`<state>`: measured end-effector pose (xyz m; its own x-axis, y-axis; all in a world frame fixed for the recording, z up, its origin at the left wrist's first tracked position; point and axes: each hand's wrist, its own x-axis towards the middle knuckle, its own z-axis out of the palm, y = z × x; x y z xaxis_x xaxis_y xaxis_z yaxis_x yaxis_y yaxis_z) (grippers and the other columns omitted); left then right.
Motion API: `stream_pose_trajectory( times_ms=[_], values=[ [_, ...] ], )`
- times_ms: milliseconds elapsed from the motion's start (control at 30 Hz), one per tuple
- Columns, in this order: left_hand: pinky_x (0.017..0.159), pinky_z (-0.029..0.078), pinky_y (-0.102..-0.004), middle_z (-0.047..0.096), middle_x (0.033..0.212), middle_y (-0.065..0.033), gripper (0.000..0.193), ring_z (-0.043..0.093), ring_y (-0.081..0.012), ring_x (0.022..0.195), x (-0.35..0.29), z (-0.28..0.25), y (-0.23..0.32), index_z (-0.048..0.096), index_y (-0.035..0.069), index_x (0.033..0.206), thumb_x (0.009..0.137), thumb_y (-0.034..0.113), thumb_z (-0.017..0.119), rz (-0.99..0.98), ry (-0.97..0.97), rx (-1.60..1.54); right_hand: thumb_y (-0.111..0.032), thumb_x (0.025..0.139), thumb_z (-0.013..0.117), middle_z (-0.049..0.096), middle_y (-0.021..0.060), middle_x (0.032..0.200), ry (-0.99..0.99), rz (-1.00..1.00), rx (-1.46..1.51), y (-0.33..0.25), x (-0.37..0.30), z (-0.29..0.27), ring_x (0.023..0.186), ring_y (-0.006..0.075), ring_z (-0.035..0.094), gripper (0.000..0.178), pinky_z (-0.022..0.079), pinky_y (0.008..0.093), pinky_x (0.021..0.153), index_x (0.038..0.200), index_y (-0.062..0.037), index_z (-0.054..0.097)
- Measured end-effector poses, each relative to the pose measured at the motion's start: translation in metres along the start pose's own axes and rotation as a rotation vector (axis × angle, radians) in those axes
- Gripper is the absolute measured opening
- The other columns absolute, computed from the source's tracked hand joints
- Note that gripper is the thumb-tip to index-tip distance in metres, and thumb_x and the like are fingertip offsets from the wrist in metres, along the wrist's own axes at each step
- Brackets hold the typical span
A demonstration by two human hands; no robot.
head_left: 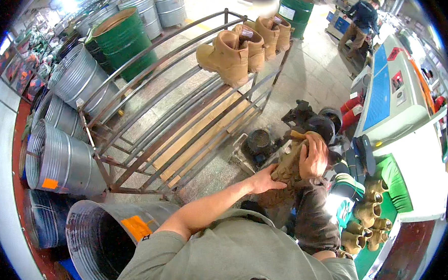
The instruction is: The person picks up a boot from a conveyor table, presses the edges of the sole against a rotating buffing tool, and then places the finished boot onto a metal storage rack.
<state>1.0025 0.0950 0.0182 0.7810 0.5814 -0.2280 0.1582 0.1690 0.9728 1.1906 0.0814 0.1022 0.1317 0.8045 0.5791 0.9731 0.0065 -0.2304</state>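
A tan boot is between my two hands, its ridged brown sole facing up. My left hand grips its left side, thumb on the sole. On the right side, my right hand is wrapped over the boot, fingers curled. A brown sleeve covers my right forearm, while the left one is bare. Just beyond the boot stands a machine with dark wheels and a motor. Whether the boot touches a wheel, I cannot tell.
A metal rack carries several tan boots at its far end. Steel drums and a green drum line the left. At right, a green bench surface holds more boots beside a white machine. A person works far right.
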Motion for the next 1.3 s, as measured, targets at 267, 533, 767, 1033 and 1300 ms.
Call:
stream_pose_trajectory(
  times_ms=[267, 533, 767, 1033, 1300],
  values=[
    [0.103, 0.044, -0.0362, 0.057, 0.133, -0.0204, 0.097, 0.055, -0.0251, 0.122, -0.004, 0.017, -0.035, 0.026, -0.007, 0.147, 0.079, 0.034, 0.083, 0.151, 0.098, 0.045, -0.02, 0.078, 0.07, 0.058, 0.0125, 0.131, -0.022, 0.02, -0.077, -0.039, -0.021, -0.023, 0.126, 0.0332, 0.051, 0.052, 0.036, 0.0476, 0.108, 0.127, -0.0048, 0.058],
    [0.102, 0.042, -0.043, 0.055, 0.134, -0.0251, 0.089, 0.052, -0.0363, 0.124, 0.001, 0.022, -0.048, 0.04, -0.003, 0.141, 0.078, 0.049, 0.077, 0.118, 0.095, 0.111, -0.032, 0.081, 0.073, 0.057, 0.0184, 0.131, 0.045, -0.047, -0.114, -0.02, -0.037, -0.002, 0.12, 0.0384, 0.054, 0.053, 0.041, 0.0514, 0.102, 0.125, -0.0036, 0.061],
    [0.091, 0.048, -0.0404, 0.063, 0.118, -0.0189, 0.088, 0.062, -0.029, 0.105, 0.015, 0.06, -0.058, 0.037, -0.002, 0.142, 0.08, 0.046, 0.078, 0.186, 0.124, -0.012, -0.04, 0.087, 0.069, 0.065, 0.0155, 0.116, -0.304, 0.045, -0.397, -0.001, 0.013, 0.001, 0.109, 0.0338, 0.061, 0.05, 0.047, 0.046, 0.094, 0.121, -0.0041, 0.063],
    [0.096, 0.048, -0.0424, 0.051, 0.142, -0.0175, 0.111, 0.063, -0.0297, 0.108, -0.05, 0.074, 0.008, 0.009, -0.002, 0.155, 0.083, 0.05, 0.075, 0.036, 0.136, -0.091, -0.044, 0.084, 0.073, 0.063, 0.0159, 0.117, -1.025, 0.266, -0.545, -0.049, 0.087, -0.039, 0.105, 0.0338, 0.062, 0.06, 0.051, 0.0434, 0.088, 0.125, -0.0027, 0.058],
    [0.087, 0.048, -0.0318, 0.065, 0.107, -0.0109, 0.082, 0.061, -0.0169, 0.096, 0.022, 0.091, -0.057, 0.034, 0.002, 0.143, 0.083, 0.036, 0.079, 0.232, 0.16, -0.252, -0.044, 0.081, 0.073, 0.063, 0.0134, 0.115, -0.872, 0.024, -0.305, -0.053, 0.075, -0.083, 0.104, 0.0309, 0.063, 0.058, 0.051, 0.0431, 0.087, 0.123, -0.0058, 0.058]
  ],
)
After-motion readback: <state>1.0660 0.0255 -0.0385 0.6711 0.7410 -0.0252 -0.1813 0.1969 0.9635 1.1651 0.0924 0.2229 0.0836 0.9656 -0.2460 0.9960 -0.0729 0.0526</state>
